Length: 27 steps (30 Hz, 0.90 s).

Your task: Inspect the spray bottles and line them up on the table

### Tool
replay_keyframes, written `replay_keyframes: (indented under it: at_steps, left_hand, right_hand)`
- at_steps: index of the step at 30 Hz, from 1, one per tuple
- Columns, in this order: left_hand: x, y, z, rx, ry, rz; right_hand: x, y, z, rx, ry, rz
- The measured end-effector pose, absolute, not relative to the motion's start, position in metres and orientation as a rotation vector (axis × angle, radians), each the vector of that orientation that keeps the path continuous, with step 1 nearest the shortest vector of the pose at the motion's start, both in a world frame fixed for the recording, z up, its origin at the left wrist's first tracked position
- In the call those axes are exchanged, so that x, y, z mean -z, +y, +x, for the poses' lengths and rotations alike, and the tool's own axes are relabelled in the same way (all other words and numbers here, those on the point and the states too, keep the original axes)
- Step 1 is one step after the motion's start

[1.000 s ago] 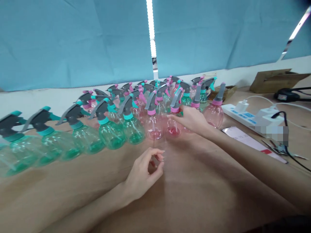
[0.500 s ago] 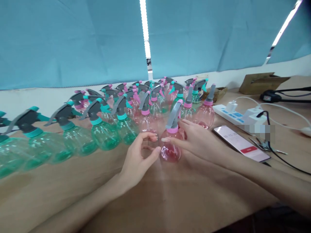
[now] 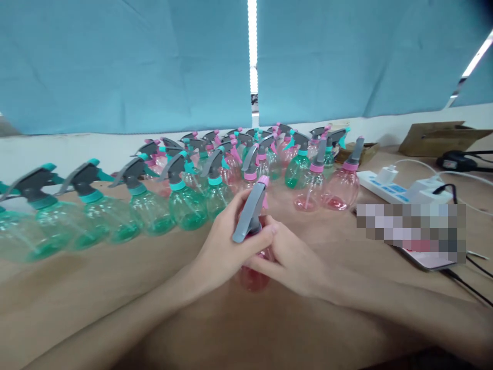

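Close in front of me is a pink, see-through spray bottle [image 3: 254, 277] with a grey trigger head tipped in pink. My left hand [image 3: 225, 239] wraps round its neck, just below the spray head, and hides the collar. Lower down, my right hand [image 3: 295, 257] grips the bottle's body from the right side. The two hands touch each other at the thumbs. Green spray bottles [image 3: 188, 205] with turquoise collars stand in a row to the left. Just beyond my hands is another pink spray bottle [image 3: 250, 176], partly covered by the held one.
Two pink spray bottles [image 3: 342, 187] stand at the right of the group. Farther right are a white power strip [image 3: 385, 190] with chargers, a phone [image 3: 435, 259], black cables and an open cardboard box [image 3: 435, 139]. A blue curtain [image 3: 154, 67] hangs behind the wooden table [image 3: 185, 329].
The pink spray bottle has come nearer to me, away from the others. My left hand, open beside it before, has closed round its neck. The view has shifted slightly left.
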State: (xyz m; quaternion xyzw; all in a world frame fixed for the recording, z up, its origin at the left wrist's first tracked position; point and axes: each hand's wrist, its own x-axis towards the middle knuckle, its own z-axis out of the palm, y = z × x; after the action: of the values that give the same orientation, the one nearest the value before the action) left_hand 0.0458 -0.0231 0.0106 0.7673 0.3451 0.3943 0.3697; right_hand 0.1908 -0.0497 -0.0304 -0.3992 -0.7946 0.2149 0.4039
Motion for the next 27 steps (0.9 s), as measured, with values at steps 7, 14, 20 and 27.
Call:
replay_keyframes:
  at_steps: [7, 14, 20, 27]
  left_hand:
    - [-0.017, -0.025, 0.019, -0.999, 0.899, 1.959]
    - [-0.012, -0.021, 0.000, -1.086, 0.911, 1.954]
    - [-0.007, -0.010, -0.003, -1.098, 0.905, 1.940]
    - [-0.006, -0.007, -0.002, -1.042, 0.984, 1.945]
  right_hand:
    - [0.031, -0.044, 0.159, -0.602, -2.027, -0.732]
    - [0.056, -0.030, 0.168, -0.672, -2.214, -0.921]
    - [0.085, -0.020, 0.208, -0.562, -2.398, -1.039]
    - [0.091, -0.017, 0.225, -0.550, -2.387, -1.164]
